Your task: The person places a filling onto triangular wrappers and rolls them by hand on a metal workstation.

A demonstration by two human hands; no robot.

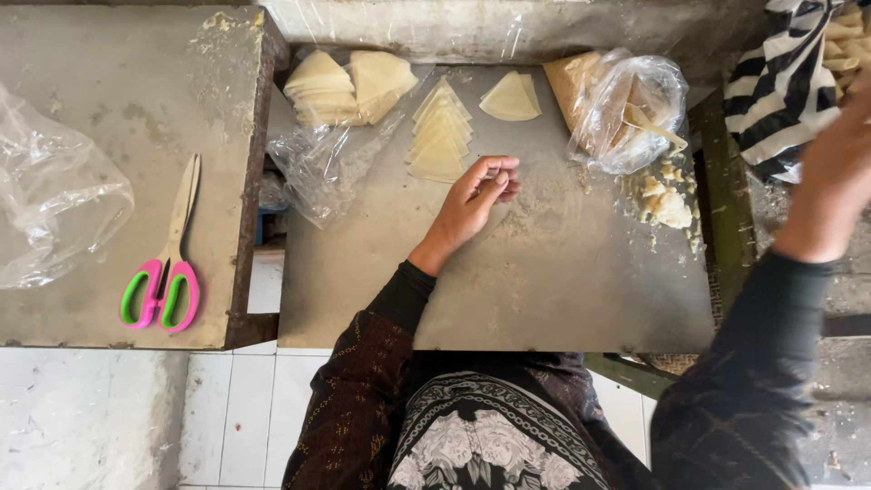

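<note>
Gently, left hand (476,195) fingers pinched empty just below fanned wrappers (440,136), centre top; right hand (830,177), far right, grip unclear.

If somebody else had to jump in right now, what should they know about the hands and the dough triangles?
Left hand: fingers pinched together, resting on the grey metal work table just below the fanned row of pale triangular dough sheets. Whether it holds a sheet is unclear.
Right hand: raised at the right edge by the black-and-white striped bag; its grip is hidden.
Crumbly filling lies beside the clear plastic bag.
Done and left: several flat sheets remain; folded pieces cannot be confirmed.
</note>
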